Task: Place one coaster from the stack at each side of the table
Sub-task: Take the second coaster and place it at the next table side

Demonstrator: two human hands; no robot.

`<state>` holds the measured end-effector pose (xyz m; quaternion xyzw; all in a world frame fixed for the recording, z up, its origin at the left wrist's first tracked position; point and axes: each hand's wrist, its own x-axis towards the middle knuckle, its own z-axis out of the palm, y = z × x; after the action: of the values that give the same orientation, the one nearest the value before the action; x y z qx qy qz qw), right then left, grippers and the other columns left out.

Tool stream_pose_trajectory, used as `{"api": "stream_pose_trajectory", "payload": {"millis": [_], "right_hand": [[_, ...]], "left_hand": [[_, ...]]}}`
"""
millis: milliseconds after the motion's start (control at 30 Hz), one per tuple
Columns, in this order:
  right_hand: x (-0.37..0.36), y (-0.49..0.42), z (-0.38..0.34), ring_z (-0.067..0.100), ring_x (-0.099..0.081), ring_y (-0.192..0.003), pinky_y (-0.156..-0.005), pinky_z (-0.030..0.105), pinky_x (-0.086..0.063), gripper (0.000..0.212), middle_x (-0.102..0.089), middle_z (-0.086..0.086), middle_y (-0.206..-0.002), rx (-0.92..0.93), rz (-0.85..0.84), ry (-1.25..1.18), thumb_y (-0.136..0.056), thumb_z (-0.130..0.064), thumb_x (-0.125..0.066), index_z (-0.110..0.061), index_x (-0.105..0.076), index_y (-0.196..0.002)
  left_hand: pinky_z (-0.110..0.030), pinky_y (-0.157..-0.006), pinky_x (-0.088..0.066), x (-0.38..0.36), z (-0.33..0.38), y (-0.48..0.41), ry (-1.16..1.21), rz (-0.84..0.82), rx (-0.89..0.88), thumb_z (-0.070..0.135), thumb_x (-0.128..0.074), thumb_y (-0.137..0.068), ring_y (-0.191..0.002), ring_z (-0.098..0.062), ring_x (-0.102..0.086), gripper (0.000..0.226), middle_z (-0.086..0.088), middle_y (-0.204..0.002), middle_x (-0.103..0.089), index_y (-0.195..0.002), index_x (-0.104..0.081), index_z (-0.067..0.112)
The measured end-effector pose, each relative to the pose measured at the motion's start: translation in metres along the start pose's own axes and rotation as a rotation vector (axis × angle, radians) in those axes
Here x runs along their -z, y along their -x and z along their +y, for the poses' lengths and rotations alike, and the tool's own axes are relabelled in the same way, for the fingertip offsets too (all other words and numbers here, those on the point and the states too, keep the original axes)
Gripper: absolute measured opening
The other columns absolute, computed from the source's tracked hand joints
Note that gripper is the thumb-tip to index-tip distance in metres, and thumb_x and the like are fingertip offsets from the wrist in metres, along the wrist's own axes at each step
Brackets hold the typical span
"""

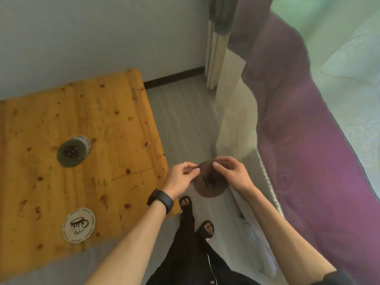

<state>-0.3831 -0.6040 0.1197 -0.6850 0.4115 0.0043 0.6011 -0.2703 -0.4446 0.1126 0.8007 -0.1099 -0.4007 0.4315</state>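
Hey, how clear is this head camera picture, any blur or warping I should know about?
Head view: soft overall, with wide-angle bending toward the edges; the brown coaster held by the left hand and right hand is motion-smeared, its print unreadable; the cup coaster on the wooden table reads clearly; lighting is even, no harsh glare.

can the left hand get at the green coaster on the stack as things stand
Probably not right away. The left hand and right hand both pinch a brown coaster out beyond the table edge. The path to the green coaster looks clear once it lets go.
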Motion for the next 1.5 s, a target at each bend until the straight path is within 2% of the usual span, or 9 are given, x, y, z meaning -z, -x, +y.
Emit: {"api": "stream_pose_trajectory", "payload": {"millis": [100, 233, 433, 700, 867, 1167, 1267, 1400, 1500], "right_hand": [[0.004, -0.015, 0.003, 0.018, -0.068, -0.084, -0.071, 0.03, -0.054, 0.018, -0.074, 0.008, -0.099, -0.209, -0.024, -0.267, -0.088, -0.019, -0.074, -0.012, -0.072, -0.105], [-0.002, -0.042, -0.012, 0.021, -0.07, -0.085, -0.069, 0.029, -0.058, 0.024, -0.073, 0.011, -0.103, -0.235, -0.087, -0.267, -0.091, -0.016, -0.071, -0.009, -0.066, -0.114], [-0.027, -0.122, -0.062, 0.025, -0.074, -0.085, -0.067, 0.036, -0.06, 0.018, -0.075, 0.008, -0.102, -0.067, -0.122, 0.081, -0.094, -0.015, -0.064, -0.021, -0.064, -0.111], [-0.066, -0.204, -0.127, 0.021, -0.073, -0.081, -0.077, 0.04, -0.06, 0.023, -0.076, -0.003, -0.093, 0.053, -0.367, 0.471, -0.094, -0.021, -0.064, -0.026, -0.066, -0.116], [-0.111, -0.25, -0.161, 0.014, -0.069, -0.085, -0.071, 0.027, -0.051, 0.022, -0.076, -0.006, -0.092, 0.105, -0.616, 0.712, -0.093, -0.026, -0.061, -0.035, -0.066, -0.113], [-0.234, -0.358, -0.217, 0.02, -0.068, -0.091, -0.084, 0.041, -0.057, 0.022, -0.066, -0.009, -0.093, 0.296, -1.053, 1.217, -0.093, -0.026, -0.063, -0.025, -0.059, -0.114], [-0.263, -0.375, -0.232, 0.02, -0.065, -0.097, -0.088, 0.039, -0.054, 0.028, -0.064, -0.009, -0.092, 0.396, -1.194, 1.382, -0.094, -0.022, -0.06, -0.021, -0.057, -0.122], [-0.295, -0.384, -0.24, 0.022, -0.06, -0.104, -0.084, 0.032, -0.046, 0.033, -0.064, 0.003, -0.122, 0.544, -1.414, 1.547, -0.099, -0.021, -0.055, -0.018, -0.054, -0.132], [-0.316, -0.395, -0.235, 0.023, -0.06, -0.111, -0.085, 0.03, -0.046, 0.038, -0.062, 0.003, -0.126, 0.623, -1.536, 1.646, -0.101, -0.023, -0.054, -0.018, -0.05, -0.139]], "left_hand": [[-0.014, -0.06, -0.051, 0.004, -0.001, -0.005, 0.328, 0.093, 0.153, 0.022, -0.062, -0.094, -0.084, -0.014, -0.063, 0.026, -0.003, -0.097, -0.067, -0.115, -0.063, 0.006], [-0.027, -0.061, -0.041, 0.015, 0.0, -0.024, 0.585, 0.193, 0.288, 0.03, -0.064, -0.093, -0.087, -0.017, -0.065, 0.017, -0.001, -0.106, -0.068, -0.109, -0.062, 0.022], [-0.031, -0.062, -0.037, 0.041, 0.013, -0.081, 0.614, 0.178, 0.366, 0.02, -0.059, -0.094, -0.089, -0.021, -0.068, 0.002, -0.012, -0.111, -0.071, -0.096, -0.059, 0.02], [-0.009, -0.041, -0.041, 0.093, 0.019, -0.121, 0.652, 0.359, 0.362, 0.02, -0.054, -0.099, -0.08, -0.021, -0.064, 0.03, -0.011, -0.11, -0.065, -0.125, -0.057, 0.004], [-0.015, -0.045, -0.046, 0.111, 0.002, -0.135, 0.776, 0.454, 0.47, 0.016, -0.06, -0.095, -0.083, -0.025, -0.064, 0.028, -0.013, -0.118, -0.066, -0.121, -0.059, 0.007], [-0.022, -0.057, -0.054, 0.118, -0.014, -0.207, 1.187, 0.86, 0.657, 0.01, -0.06, -0.095, -0.074, -0.017, -0.061, 0.03, -0.018, -0.123, -0.059, -0.122, -0.052, 0.001], [-0.039, -0.077, -0.06, 0.113, -0.01, -0.223, 1.293, 0.947, 0.723, 0.012, -0.063, -0.092, -0.082, -0.025, -0.068, 0.018, -0.015, -0.12, -0.064, -0.108, -0.056, 0.012], [-0.033, -0.06, -0.055, 0.107, -0.002, -0.235, 1.377, 1.158, 0.82, 0.018, -0.064, -0.092, -0.075, -0.024, -0.068, 0.016, -0.004, -0.103, -0.068, -0.107, -0.059, 0.018], [-0.043, -0.071, -0.059, 0.099, -0.004, -0.248, 1.444, 1.245, 0.842, 0.016, -0.064, -0.092, -0.076, -0.026, -0.066, 0.02, -0.004, -0.096, -0.067, -0.111, -0.062, 0.013]]}}
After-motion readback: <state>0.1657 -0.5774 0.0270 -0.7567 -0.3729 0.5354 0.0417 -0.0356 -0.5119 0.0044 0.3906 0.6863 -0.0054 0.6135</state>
